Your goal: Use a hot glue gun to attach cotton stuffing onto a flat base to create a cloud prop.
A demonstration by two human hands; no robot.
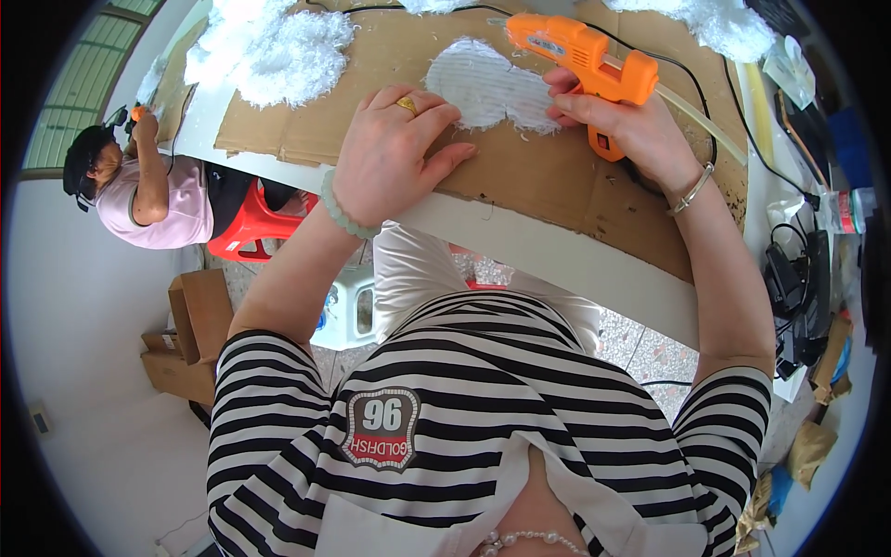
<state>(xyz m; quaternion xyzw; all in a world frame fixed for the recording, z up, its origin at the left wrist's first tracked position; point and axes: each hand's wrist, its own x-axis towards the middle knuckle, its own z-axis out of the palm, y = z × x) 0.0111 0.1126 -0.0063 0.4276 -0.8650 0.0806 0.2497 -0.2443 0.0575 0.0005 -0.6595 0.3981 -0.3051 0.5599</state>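
Observation:
A pale, ridged flat piece (487, 85) with a rounded, waisted outline and frayed white fibres along its edge lies on a brown cardboard sheet (566, 200). My left hand (394, 139) rests palm down at its left edge, fingers slightly bent and thumb stretched out, holding nothing. Beyond the piece's right edge, my right hand (631, 130) is closed round the handle of an orange glue gun (566, 46), whose nozzle points to the far left. Fingertips of that hand are close to the piece's edge; whether they touch it I cannot tell. A translucent glue stick (701, 119) sticks out of the gun's back.
Fluffy white fibre piles (274, 51) lie at the far left, with another fluffy pile (715, 28) at the far right. A black cable (687, 70) crosses the cardboard. Black adapters (789, 278) lie at the right. Another person (153, 200) sits at the left by a red stool (255, 223).

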